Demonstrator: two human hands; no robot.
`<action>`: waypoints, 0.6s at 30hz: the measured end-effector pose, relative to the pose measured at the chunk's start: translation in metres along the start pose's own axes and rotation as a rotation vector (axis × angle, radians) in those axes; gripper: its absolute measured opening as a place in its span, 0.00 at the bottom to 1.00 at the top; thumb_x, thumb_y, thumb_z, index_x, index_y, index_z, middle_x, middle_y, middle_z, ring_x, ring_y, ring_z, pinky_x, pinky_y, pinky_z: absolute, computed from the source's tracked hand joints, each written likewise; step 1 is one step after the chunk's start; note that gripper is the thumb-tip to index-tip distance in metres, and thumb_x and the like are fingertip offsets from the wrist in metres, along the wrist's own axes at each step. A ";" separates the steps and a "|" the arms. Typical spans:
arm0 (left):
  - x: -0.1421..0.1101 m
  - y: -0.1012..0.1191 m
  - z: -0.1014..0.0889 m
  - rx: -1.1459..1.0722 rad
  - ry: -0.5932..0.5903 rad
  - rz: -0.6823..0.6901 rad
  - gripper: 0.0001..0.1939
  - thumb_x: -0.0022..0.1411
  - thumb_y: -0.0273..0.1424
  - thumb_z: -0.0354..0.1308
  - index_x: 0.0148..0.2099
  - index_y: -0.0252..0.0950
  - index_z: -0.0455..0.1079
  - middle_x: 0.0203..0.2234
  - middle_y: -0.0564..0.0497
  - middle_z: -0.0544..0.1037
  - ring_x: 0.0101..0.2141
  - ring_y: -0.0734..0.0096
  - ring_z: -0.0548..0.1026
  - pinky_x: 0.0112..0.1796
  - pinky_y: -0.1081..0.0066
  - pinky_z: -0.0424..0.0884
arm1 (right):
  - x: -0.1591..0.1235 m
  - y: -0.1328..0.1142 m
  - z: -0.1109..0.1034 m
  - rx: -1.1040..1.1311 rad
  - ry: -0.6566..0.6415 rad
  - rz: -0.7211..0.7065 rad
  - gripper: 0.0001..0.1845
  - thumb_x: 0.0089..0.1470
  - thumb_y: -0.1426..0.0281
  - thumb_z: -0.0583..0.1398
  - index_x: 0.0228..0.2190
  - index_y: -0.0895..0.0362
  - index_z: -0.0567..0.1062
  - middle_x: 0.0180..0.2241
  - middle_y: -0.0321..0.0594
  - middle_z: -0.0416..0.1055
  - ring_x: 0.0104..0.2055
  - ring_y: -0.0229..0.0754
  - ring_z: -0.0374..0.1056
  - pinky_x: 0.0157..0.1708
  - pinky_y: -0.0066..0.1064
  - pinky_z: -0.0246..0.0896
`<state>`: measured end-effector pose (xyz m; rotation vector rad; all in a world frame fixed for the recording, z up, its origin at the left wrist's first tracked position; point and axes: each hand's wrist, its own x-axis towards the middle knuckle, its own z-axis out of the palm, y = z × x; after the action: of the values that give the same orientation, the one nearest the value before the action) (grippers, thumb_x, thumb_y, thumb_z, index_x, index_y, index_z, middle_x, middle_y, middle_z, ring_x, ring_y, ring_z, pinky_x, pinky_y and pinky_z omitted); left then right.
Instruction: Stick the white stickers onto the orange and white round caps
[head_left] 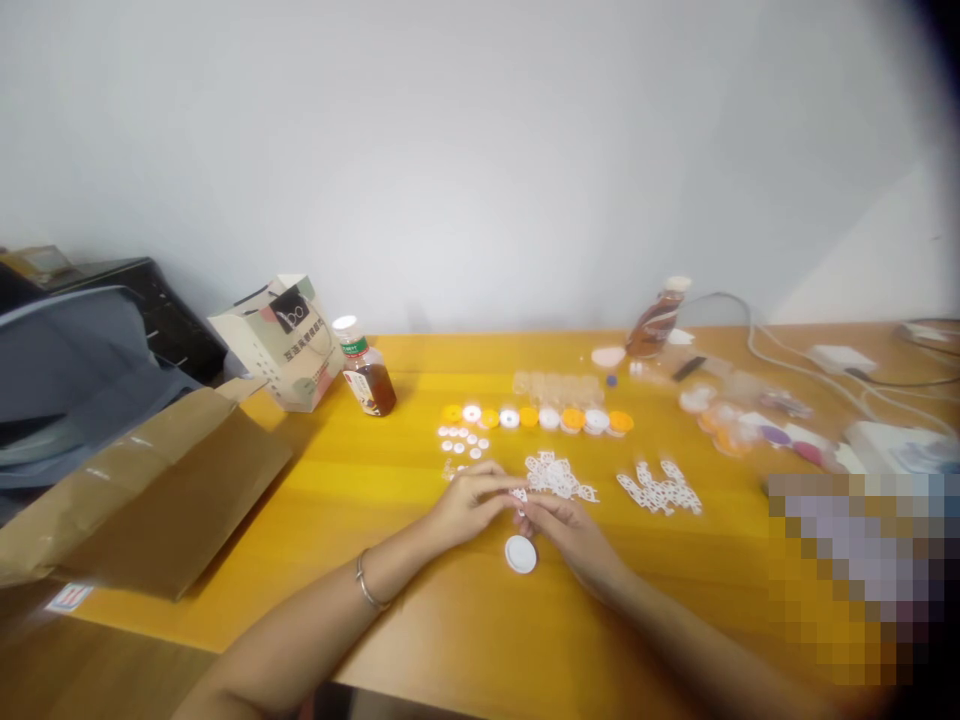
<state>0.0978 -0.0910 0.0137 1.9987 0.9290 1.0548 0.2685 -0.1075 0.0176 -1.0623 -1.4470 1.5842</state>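
Over the near middle of the table, my left hand point(471, 503) and my right hand point(568, 530) meet at the fingertips. Between them they pinch a small white perforated piece point(519, 496); its exact kind is too small to tell. A round white disc point(520, 554), like a lid, lies on the wood just below the fingers. Just beyond my hands sits a pile of white openwork pieces point(553, 474), and a second group of such pieces point(661, 490) lies to the right. Several small white rings point(463, 440) lie beyond my left hand.
A row of orange and white round caps point(529, 419) runs behind the piles, with clear pieces point(559, 388) behind it. Two drink bottles stand farther back, left point(371, 385) and right point(657, 322). A paper bag point(289, 345), cardboard box point(172, 480) and cables point(787, 345) flank the table point(450, 640).
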 end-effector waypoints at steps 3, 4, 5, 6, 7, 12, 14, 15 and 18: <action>0.000 0.001 0.000 -0.008 0.013 -0.014 0.13 0.56 0.31 0.54 0.45 0.38 0.71 0.30 0.48 0.70 0.33 0.73 0.69 0.37 0.72 0.65 | 0.001 0.001 -0.001 0.001 -0.003 0.002 0.13 0.47 0.61 0.57 0.21 0.56 0.75 0.20 0.34 0.69 0.25 0.37 0.64 0.29 0.28 0.58; 0.000 0.001 0.000 -0.010 0.015 -0.019 0.13 0.56 0.31 0.54 0.45 0.38 0.71 0.30 0.48 0.70 0.32 0.73 0.69 0.37 0.72 0.65 | 0.001 0.001 -0.001 -0.003 -0.006 0.004 0.13 0.47 0.61 0.57 0.21 0.56 0.75 0.20 0.35 0.69 0.24 0.37 0.64 0.29 0.28 0.58; 0.000 0.001 0.001 -0.013 0.016 -0.028 0.13 0.56 0.31 0.54 0.44 0.38 0.71 0.30 0.48 0.71 0.32 0.73 0.69 0.37 0.72 0.65 | 0.001 0.002 -0.001 -0.005 -0.008 0.005 0.13 0.47 0.61 0.57 0.21 0.56 0.75 0.20 0.35 0.69 0.24 0.37 0.63 0.28 0.29 0.58; 0.000 0.001 0.000 -0.017 0.017 -0.040 0.13 0.56 0.31 0.54 0.44 0.37 0.71 0.30 0.48 0.71 0.32 0.73 0.69 0.37 0.72 0.65 | 0.001 0.002 -0.001 -0.007 -0.009 0.006 0.13 0.47 0.61 0.57 0.21 0.56 0.75 0.20 0.35 0.69 0.24 0.37 0.64 0.28 0.29 0.58; 0.000 0.001 0.000 -0.023 0.017 -0.053 0.13 0.56 0.31 0.54 0.44 0.37 0.71 0.30 0.48 0.71 0.32 0.73 0.69 0.36 0.72 0.66 | 0.001 0.002 -0.001 -0.008 -0.009 0.006 0.13 0.47 0.60 0.57 0.21 0.57 0.74 0.20 0.35 0.69 0.24 0.37 0.64 0.28 0.29 0.58; 0.001 0.005 -0.003 -0.071 -0.001 -0.119 0.14 0.56 0.33 0.54 0.43 0.35 0.71 0.31 0.47 0.72 0.32 0.72 0.70 0.35 0.73 0.66 | 0.000 0.001 -0.001 -0.036 0.001 0.000 0.15 0.46 0.59 0.57 0.20 0.57 0.74 0.19 0.35 0.68 0.24 0.37 0.63 0.28 0.29 0.58; 0.002 0.008 -0.004 -0.097 -0.013 -0.164 0.14 0.57 0.34 0.52 0.44 0.35 0.71 0.30 0.47 0.73 0.31 0.73 0.70 0.35 0.73 0.66 | 0.000 0.000 -0.001 -0.043 0.007 -0.005 0.16 0.46 0.59 0.57 0.20 0.57 0.74 0.19 0.35 0.68 0.24 0.37 0.63 0.28 0.29 0.58; 0.003 0.009 -0.004 -0.114 -0.015 -0.189 0.15 0.57 0.35 0.52 0.44 0.34 0.71 0.29 0.47 0.73 0.30 0.73 0.70 0.34 0.73 0.67 | 0.000 0.000 -0.001 -0.045 0.007 -0.007 0.15 0.46 0.59 0.57 0.19 0.57 0.74 0.19 0.35 0.68 0.24 0.37 0.63 0.28 0.29 0.58; 0.004 0.010 -0.004 -0.174 -0.003 -0.247 0.15 0.56 0.36 0.53 0.42 0.33 0.71 0.30 0.47 0.75 0.30 0.72 0.71 0.34 0.73 0.67 | 0.000 -0.001 0.000 -0.046 0.007 -0.004 0.15 0.46 0.59 0.57 0.20 0.56 0.74 0.18 0.35 0.68 0.24 0.37 0.63 0.28 0.29 0.58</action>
<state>0.0991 -0.0920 0.0250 1.6943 1.0166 0.9591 0.2687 -0.1075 0.0187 -1.0896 -1.4869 1.5495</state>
